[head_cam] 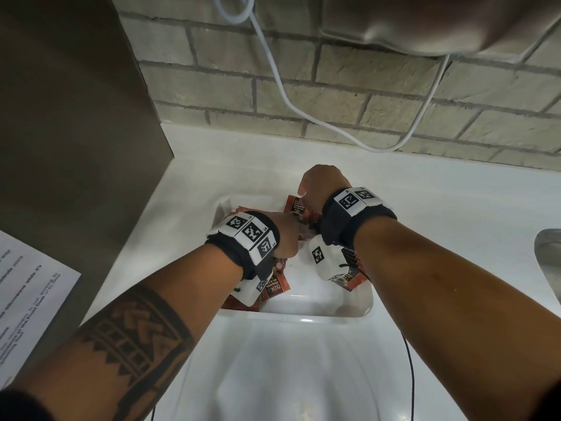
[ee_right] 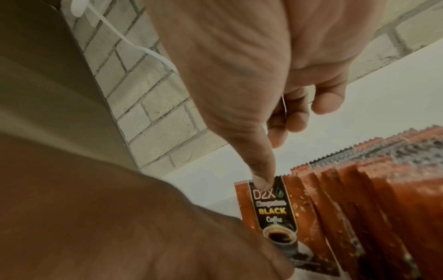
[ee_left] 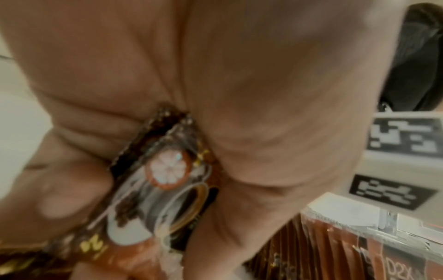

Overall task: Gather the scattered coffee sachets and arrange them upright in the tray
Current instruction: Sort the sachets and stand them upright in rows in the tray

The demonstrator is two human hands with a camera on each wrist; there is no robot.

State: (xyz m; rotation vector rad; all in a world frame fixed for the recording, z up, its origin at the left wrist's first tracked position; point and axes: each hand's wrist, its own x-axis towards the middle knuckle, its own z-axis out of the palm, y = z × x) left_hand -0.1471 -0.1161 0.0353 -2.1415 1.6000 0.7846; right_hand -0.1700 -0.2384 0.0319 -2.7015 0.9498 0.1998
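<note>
A white tray [head_cam: 306,312] sits on the white counter with both hands inside it. My left hand [head_cam: 287,235] grips a few orange-brown coffee sachets [ee_left: 167,180] between fingers and palm. My right hand [head_cam: 318,186] is at the tray's far side, its thumb tip [ee_right: 263,180] on the top edge of the front "D2X Black Coffee" sachet [ee_right: 271,208] and its fingers [ee_right: 287,121] curled behind. A row of sachets [ee_right: 359,199] stands upright beside that one. More sachets [head_cam: 277,287] lie flat under my left wrist.
A steel appliance wall [head_cam: 76,117] rises on the left with a printed sheet [head_cam: 27,299] on it. Behind the counter is a brick wall [head_cam: 364,95], and a white cable [head_cam: 282,86] hangs down it. A metal sink edge [head_cam: 549,253] shows at the right.
</note>
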